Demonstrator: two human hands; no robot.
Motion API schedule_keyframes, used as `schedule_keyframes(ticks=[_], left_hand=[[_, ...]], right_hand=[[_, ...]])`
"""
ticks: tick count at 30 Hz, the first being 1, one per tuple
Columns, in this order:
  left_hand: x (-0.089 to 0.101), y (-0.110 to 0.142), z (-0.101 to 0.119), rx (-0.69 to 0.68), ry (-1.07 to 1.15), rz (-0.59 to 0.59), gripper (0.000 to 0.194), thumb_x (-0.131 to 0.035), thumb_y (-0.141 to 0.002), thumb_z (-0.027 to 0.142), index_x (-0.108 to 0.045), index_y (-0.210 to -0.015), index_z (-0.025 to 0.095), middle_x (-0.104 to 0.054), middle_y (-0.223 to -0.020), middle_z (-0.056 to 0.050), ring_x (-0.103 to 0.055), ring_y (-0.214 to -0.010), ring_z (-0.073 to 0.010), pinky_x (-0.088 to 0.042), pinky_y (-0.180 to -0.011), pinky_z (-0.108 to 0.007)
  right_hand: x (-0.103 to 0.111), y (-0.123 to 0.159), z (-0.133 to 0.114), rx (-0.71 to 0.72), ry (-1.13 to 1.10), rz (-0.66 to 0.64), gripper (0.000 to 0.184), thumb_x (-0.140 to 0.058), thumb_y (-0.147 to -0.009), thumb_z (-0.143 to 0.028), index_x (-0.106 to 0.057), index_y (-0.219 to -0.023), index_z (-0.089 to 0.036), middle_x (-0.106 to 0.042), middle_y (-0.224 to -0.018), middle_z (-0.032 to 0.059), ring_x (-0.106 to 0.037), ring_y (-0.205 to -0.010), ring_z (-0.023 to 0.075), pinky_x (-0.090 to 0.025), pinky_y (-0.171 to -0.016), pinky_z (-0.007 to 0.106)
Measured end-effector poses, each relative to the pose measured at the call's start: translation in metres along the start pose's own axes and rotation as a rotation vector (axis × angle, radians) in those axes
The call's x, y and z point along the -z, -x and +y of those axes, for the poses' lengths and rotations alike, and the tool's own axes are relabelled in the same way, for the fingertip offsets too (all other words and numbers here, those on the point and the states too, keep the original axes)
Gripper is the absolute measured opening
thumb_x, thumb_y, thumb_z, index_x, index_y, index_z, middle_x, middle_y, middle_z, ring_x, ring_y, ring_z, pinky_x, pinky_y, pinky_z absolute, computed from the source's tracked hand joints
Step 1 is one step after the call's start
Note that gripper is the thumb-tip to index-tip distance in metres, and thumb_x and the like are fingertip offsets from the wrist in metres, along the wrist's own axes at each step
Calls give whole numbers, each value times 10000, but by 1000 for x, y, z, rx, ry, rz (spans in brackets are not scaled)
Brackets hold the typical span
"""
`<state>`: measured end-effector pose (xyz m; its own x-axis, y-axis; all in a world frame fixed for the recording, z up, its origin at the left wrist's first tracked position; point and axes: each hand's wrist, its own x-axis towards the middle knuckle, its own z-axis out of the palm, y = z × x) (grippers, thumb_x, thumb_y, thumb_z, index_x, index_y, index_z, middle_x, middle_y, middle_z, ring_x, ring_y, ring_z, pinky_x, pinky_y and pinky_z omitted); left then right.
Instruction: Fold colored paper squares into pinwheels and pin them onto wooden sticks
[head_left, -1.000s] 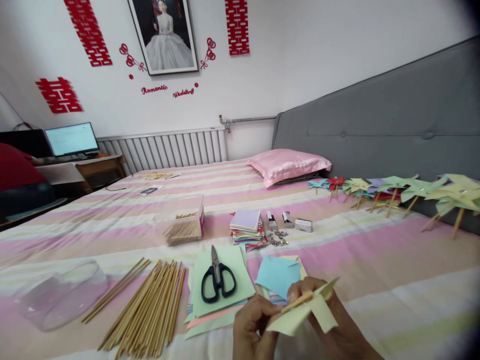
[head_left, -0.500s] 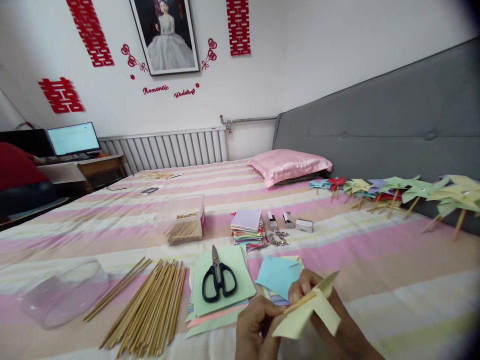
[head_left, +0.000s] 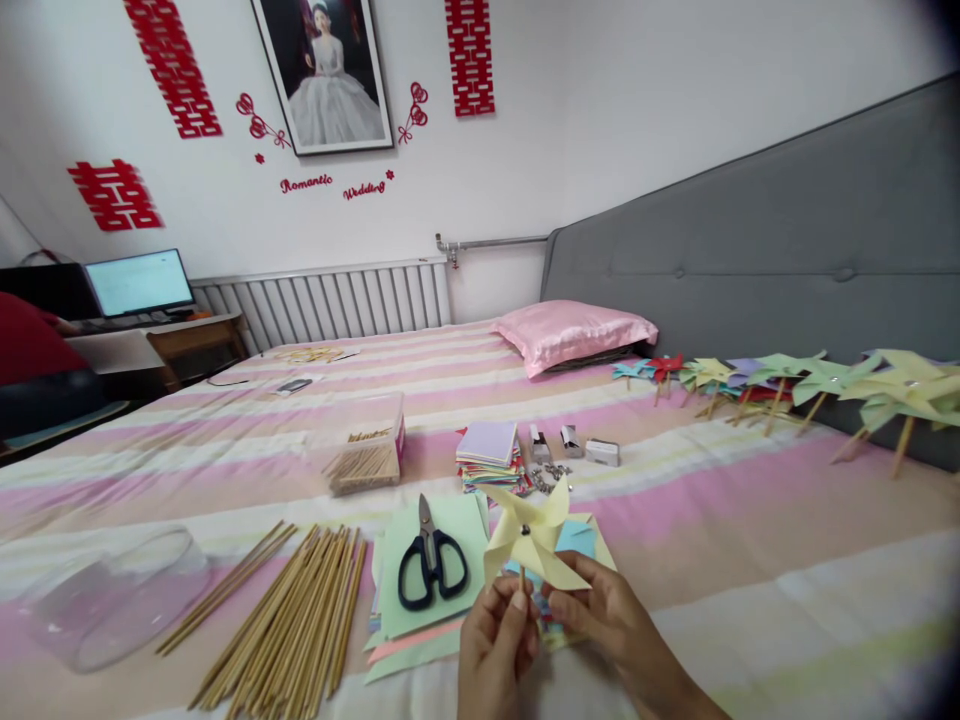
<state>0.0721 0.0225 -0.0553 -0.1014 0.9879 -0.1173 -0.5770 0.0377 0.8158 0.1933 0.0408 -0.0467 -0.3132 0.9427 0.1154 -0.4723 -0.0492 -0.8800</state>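
A pale yellow paper pinwheel stands upright low in the middle of the view, facing me, with a dark pin at its centre. My left hand pinches its wooden stick from below. My right hand touches the pinwheel's lower right edge and the stick. Both hands hover over a blue paper square lying on the striped bed.
Black scissors lie on green paper sheets. Left of them are several wooden sticks and a clear container. Behind: a paper stack, metal pins, a stick box. Finished pinwheels lean on the grey headboard.
The pinwheel has been turned up from lying flat between my hands to standing upright and facing me. My hands moved slightly left and lower on the stick.
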Motion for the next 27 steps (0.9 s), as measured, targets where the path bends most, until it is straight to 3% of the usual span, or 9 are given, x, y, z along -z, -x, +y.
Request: schedule_keyframes(ticks=[5, 9, 14, 18, 23, 27], left_hand=[[3, -2, -6, -26, -43, -18, 304, -757, -613, 385, -621, -695, 126, -500, -486, 61, -379, -397, -1, -251, -402, -101], [4, -2, -11, -39, -128, -67, 329, -724, -641, 425, -617, -698, 119, -465, -391, 70, -321, -332, 2, -200, -348, -101], [-1, 1, -13, -67, -165, -92, 335, -741, -610, 430, -628, -642, 116, -538, -478, 30, -389, -336, -18, -259, -328, -122], [-3, 4, -13, -105, -236, -137, 322, -714, -647, 419, -636, -611, 108, -541, -477, 12, -418, -362, -34, -316, -374, -143], [1, 6, -19, -180, -561, -204, 429, -578, -738, 504, -694, -806, 97, -529, -507, -9, -427, -397, -59, -302, -394, -163], [3, 5, -21, -158, -636, -227, 453, -526, -760, 530, -674, -816, 105, -522, -515, -5, -403, -356, -54, -291, -368, -166]], right_hand=[[-3, 0, 4, 26, 55, 10, 315, -761, -639, -332, -640, -862, -147, -663, -638, 15, -556, -521, 113, -395, -474, 187], [-8, 1, 0, -12, 125, 39, 271, -760, -627, -366, -642, -709, -136, -601, -533, -14, -530, -484, 114, -395, -467, 197], [-19, 6, -9, -51, 176, 215, 344, -744, -626, -401, -550, -506, -143, -383, -381, -81, -329, -362, 53, -310, -385, 186], [-15, 6, -7, -5, 144, 321, 333, -750, -614, -389, -535, -519, -153, -387, -432, -71, -356, -418, 73, -309, -398, 195], [2, 1, 1, 82, 183, 432, 367, -724, -648, -395, -473, -497, -174, -333, -421, -82, -325, -418, 72, -294, -405, 204], [3, -1, 1, 43, 180, 366, 338, -716, -657, -414, -529, -543, -158, -351, -416, -80, -331, -409, 67, -290, -397, 197]])
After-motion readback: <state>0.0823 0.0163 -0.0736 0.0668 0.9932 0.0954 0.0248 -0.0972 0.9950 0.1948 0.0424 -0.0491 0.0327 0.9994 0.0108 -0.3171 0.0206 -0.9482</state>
